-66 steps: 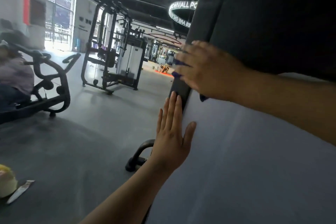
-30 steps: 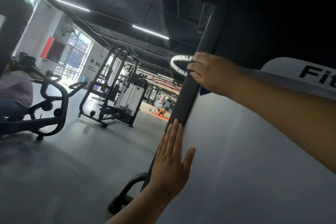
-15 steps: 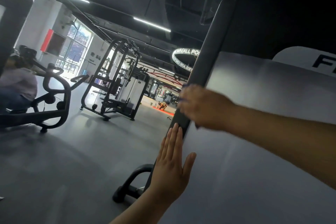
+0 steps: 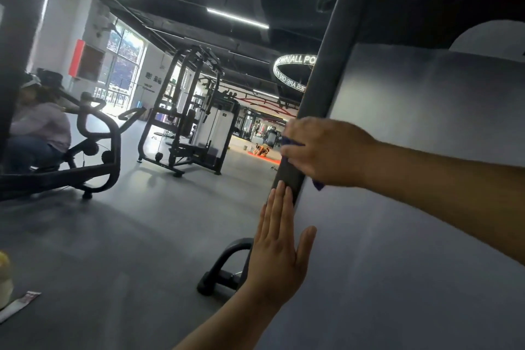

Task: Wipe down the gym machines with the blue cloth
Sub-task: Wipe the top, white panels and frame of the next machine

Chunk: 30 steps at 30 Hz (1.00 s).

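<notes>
1. Pressing flat on the near machine, the left hand [image 4: 279,250] has its fingers straight and close together, thumb spread to the right. The fingertips lie on the dark upright post [image 4: 326,65] and the palm on the edge of the pale side panel [image 4: 412,207]. It holds nothing.
2. Just above it, the right hand [image 4: 321,150] bends its fingers over the blue cloth [image 4: 291,141], holding it against the post. The cloth sits under the palm and fingers, and only two bits show: a strip by the fingertips on the left and a corner below the heel of the hand. The hand is blurred.
3. The panel is smooth and matte, filling the right side. A curved black foot [image 4: 224,267] juts from the machine's base onto the grey floor [image 4: 113,236].
4. Round the room, from the left:
   - a yellowish object [image 4: 4,278] and a flat packet [image 4: 20,304] on the floor
   - a seated person [image 4: 39,128] at a black machine frame [image 4: 93,150]
   - a red wall panel [image 4: 76,58] beside bright windows [image 4: 125,65]
   - a cable station [image 4: 187,111]
   - a lit ring sign [image 4: 295,68] under the dark ceiling, partly hidden by the post
</notes>
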Available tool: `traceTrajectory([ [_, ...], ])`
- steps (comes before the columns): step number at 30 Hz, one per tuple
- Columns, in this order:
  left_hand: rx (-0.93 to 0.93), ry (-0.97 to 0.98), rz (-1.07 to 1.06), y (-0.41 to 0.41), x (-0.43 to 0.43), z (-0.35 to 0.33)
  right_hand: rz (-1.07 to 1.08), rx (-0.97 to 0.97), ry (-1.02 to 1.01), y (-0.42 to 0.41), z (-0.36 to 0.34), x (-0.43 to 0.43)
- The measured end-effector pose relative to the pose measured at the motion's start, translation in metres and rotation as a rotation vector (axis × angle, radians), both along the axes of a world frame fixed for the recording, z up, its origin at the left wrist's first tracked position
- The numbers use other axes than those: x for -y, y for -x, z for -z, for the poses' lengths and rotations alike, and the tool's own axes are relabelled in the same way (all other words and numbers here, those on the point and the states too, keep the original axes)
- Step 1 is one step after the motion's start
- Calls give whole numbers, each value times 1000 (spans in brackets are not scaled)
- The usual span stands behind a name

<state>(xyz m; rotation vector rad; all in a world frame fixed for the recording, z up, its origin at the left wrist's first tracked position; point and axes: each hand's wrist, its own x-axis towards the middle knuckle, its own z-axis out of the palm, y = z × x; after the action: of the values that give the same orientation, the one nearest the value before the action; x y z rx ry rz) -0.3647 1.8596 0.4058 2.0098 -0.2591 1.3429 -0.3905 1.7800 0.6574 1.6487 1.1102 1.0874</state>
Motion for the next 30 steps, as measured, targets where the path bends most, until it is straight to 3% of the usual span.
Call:
traceTrajectory([
  [3, -44, 19, 25, 2, 1, 3, -1, 82, -326, -3, -32, -3],
  [5, -56, 16, 23, 2, 2, 7, 6, 41, -260, -4, -8, -3],
  [9, -67, 0, 18, 2, 0, 8, 18, -84, 121, 6, 46, -1],
  [15, -139, 3, 24, 10, 2, 5, -115, 41, -256, -19, -8, 10],
  [21, -189, -1, 33, 13, 0, 2, -90, -77, 28, -1, 57, 15],
  [26, -216, 60, 6, 17, 8, 8, -139, -30, -320, -4, 29, 22],
  [28, -213, 63, -6, 21, 11, 15, -108, -41, -229, 0, 55, 20],
  [30, -214, 44, -20, 23, 11, 25, -89, -70, -7, 8, 85, 17],
])
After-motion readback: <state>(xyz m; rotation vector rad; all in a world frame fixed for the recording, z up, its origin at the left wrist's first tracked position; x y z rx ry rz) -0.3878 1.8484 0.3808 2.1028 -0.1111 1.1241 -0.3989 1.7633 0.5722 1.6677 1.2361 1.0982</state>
